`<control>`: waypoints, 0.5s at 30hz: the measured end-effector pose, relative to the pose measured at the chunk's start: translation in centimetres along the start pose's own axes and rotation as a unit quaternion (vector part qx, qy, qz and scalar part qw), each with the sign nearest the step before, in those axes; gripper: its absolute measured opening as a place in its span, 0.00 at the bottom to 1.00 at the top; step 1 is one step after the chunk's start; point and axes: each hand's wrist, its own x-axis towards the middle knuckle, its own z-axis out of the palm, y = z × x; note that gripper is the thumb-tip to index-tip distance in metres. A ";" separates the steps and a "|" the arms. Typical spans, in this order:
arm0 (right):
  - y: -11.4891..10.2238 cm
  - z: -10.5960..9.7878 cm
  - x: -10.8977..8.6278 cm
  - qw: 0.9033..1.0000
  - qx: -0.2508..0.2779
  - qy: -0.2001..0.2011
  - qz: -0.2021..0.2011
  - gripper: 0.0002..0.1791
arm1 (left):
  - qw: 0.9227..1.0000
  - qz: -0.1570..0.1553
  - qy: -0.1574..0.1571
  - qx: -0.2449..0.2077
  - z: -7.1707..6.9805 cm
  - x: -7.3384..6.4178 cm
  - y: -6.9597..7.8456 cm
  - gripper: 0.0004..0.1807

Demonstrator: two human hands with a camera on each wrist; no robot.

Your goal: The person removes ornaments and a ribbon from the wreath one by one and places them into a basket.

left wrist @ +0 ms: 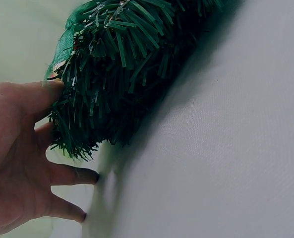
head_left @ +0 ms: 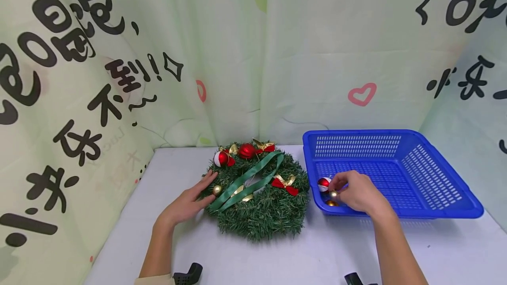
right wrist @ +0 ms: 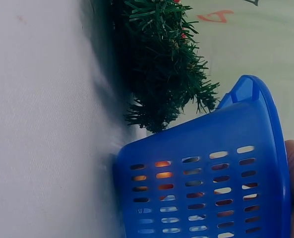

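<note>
A green wreath [head_left: 263,221] lies on the table, with a green ribbon [head_left: 253,173] across it. On it are red baubles [head_left: 247,151], red and gold bows [head_left: 285,184] and a small gold bauble [head_left: 217,190]. My left hand [head_left: 188,203] rests against the wreath's left side, fingers spread; in the left wrist view its thumb touches the needles. Inside the blue basket [head_left: 396,137], my right hand [head_left: 358,190] pinches a small gold ball [head_left: 334,194]. A red and white bauble [head_left: 324,184] and an orange-gold bauble [head_left: 332,203] lie near its fingertips. The basket wall hides most of this hand in the right wrist view.
The basket stands just right of the wreath on the white table [head_left: 301,258]; its slotted wall [right wrist: 201,188] rises between the right wrist camera and the baubles. A pale printed curtain [head_left: 309,56] hangs behind and along both sides.
</note>
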 end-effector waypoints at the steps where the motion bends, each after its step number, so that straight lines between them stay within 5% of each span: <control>1: 0.0 0.0 0.0 1.000 -0.001 0.000 -0.002 0.08 | 1.000 0.000 0.000 0.000 0.0 0.0 0.0 0.38; 15: 0.1 0.1 0.0 1.000 -0.001 -0.010 -0.002 0.08 | 1.000 -0.004 0.002 0.001 0.0 -0.1 0.3 0.38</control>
